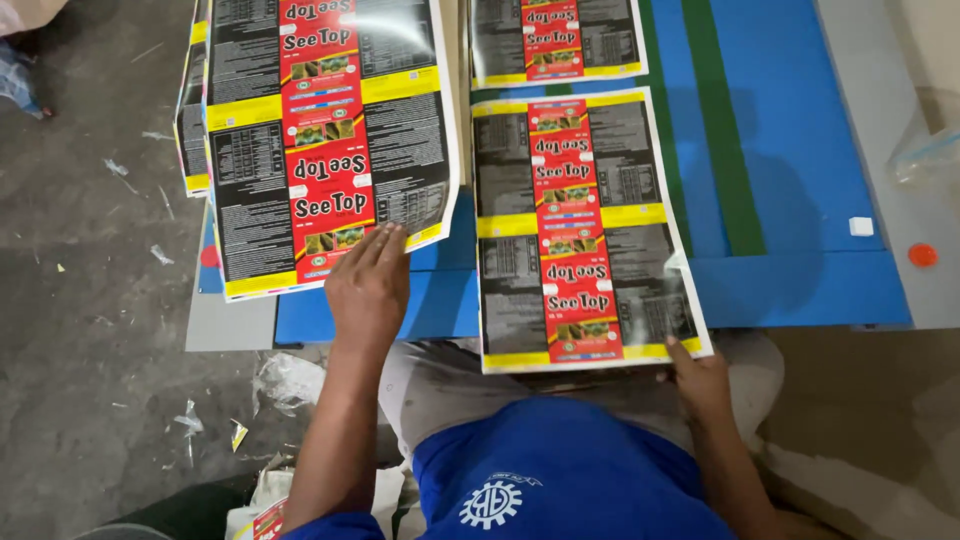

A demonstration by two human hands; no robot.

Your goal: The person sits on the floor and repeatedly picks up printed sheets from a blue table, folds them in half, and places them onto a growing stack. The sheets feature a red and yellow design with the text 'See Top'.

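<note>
Now my left grip (368, 285) lies flat on the glossy red-black-yellow label sheet (325, 140); right grip (700, 380) pinches a second sheet (580, 230) (blue tabletop (790, 150) beneath both).

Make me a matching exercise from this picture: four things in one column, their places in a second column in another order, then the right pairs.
Things:
1. left hand
2. right hand
3. orange cap
4. small white square

Places:
A. on the grey strip at far right
B. at the bottom right corner of the right-hand printed sheet
C. on the blue table
D. on the bottom edge of the left stack of sheets

Pairs: 1-D, 2-B, 3-A, 4-C
</note>
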